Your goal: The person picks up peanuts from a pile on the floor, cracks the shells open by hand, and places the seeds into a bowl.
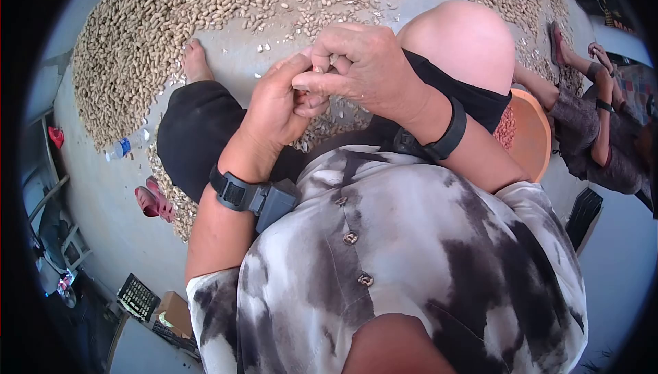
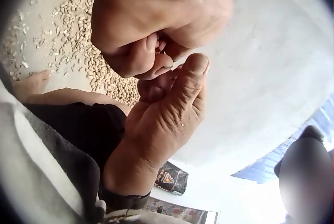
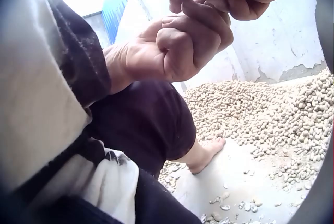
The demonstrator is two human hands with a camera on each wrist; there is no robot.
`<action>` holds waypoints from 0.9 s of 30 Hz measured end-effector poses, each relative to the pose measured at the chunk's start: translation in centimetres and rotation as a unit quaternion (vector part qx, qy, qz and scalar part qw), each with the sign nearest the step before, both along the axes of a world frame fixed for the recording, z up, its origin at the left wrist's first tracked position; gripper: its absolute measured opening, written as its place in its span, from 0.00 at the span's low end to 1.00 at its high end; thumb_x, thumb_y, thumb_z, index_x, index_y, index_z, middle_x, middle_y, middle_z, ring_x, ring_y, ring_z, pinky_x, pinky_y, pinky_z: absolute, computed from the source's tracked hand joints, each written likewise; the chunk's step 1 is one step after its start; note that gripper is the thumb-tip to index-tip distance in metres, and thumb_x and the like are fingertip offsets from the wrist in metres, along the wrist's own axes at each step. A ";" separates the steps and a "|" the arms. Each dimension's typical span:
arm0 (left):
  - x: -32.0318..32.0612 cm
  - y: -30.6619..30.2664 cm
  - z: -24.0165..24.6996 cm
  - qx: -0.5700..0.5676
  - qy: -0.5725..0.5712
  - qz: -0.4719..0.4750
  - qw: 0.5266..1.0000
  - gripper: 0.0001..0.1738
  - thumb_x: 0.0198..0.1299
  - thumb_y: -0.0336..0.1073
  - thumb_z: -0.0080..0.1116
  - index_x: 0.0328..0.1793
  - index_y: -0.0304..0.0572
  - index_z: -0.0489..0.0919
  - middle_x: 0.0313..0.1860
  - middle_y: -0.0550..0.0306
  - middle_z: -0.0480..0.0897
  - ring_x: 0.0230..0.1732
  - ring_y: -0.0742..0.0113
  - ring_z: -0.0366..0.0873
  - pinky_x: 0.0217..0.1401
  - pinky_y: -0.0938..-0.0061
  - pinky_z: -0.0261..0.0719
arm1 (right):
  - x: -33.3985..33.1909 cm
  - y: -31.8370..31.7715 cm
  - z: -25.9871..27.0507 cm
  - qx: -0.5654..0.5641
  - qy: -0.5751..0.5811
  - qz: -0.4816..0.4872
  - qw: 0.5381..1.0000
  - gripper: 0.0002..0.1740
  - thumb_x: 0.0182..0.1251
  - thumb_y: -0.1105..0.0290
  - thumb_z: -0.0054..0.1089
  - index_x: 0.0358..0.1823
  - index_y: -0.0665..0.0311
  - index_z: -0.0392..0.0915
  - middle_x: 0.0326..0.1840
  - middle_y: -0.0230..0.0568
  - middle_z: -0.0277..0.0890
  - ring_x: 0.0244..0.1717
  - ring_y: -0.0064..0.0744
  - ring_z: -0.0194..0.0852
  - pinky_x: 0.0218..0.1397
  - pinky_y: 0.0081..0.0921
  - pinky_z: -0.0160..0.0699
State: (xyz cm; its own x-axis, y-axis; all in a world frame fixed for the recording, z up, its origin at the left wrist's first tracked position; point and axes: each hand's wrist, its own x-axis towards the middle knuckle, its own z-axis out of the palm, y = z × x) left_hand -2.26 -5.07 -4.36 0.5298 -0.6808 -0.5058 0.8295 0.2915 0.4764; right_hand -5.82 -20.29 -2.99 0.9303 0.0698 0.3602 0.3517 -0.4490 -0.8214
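Observation:
Both hands meet in front of the lap. My left hand (image 1: 277, 96) has its fingers curled, with its thumb up against the fingertips of my right hand (image 1: 363, 66). Thumb and forefinger of the right hand pinch a small peanut, mostly covered by the fingers. Between the left hand's curled fingers, in the left wrist view, a small reddish bit (image 2: 162, 44) like a peanut kernel shows. Beyond the hands, unshelled peanuts (image 1: 137, 66) lie heaped over the floor. To the right of the lap stands an orange basin (image 1: 534, 131) with red kernels (image 1: 506, 127) in it.
Empty shells (image 1: 343, 110) lie scattered between the legs. A plastic bottle (image 1: 118, 149) and red slippers (image 1: 154, 199) are on the floor at left. Another person (image 1: 603, 120) sits at the right. A black crate (image 1: 137, 297) and a cardboard box (image 1: 175, 314) stand behind at left.

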 end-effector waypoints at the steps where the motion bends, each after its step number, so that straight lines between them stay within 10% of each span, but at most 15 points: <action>1: 0.0 0.0 -0.2 -0.005 0.002 -0.009 1.000 0.14 0.67 0.38 0.41 0.30 0.38 0.70 0.20 0.61 0.68 0.17 0.77 0.60 0.14 0.86 0.49 | 0.1 -0.2 0.0 -0.035 -0.022 0.000 0.999 0.18 0.48 0.61 0.70 0.19 0.62 0.69 0.17 0.34 0.65 0.17 0.25 0.62 0.19 0.22 0.61; 5: 0.0 0.0 -0.7 -0.007 0.000 -0.034 0.999 0.14 0.66 0.36 0.40 0.30 0.37 0.72 0.20 0.61 0.69 0.18 0.77 0.62 0.13 0.86 0.50 | -0.1 -0.4 0.2 -0.151 0.005 0.004 0.989 0.21 0.49 0.51 0.65 0.20 0.61 0.72 0.20 0.37 0.70 0.22 0.40 0.73 0.24 0.32 0.70; 17: 0.1 0.1 -1.0 -0.002 0.037 -0.029 0.999 0.14 0.66 0.36 0.42 0.31 0.38 0.74 0.19 0.62 0.70 0.17 0.77 0.63 0.13 0.86 0.49 | -0.3 -0.2 0.4 -0.225 -0.039 0.033 0.973 0.15 0.55 0.54 0.60 0.25 0.59 0.77 0.22 0.36 0.72 0.24 0.40 0.74 0.25 0.32 0.72; 27: 1.3 0.9 1.0 -0.004 -0.056 -0.031 0.998 0.13 0.65 0.43 0.51 0.37 0.39 0.74 0.18 0.70 0.65 0.16 0.83 0.57 0.14 0.89 0.50 | -1.0 -2.2 1.8 0.123 0.198 0.094 0.968 0.07 0.57 0.66 0.60 0.32 0.61 0.76 0.16 0.22 0.61 0.19 0.11 0.55 0.20 0.15 0.51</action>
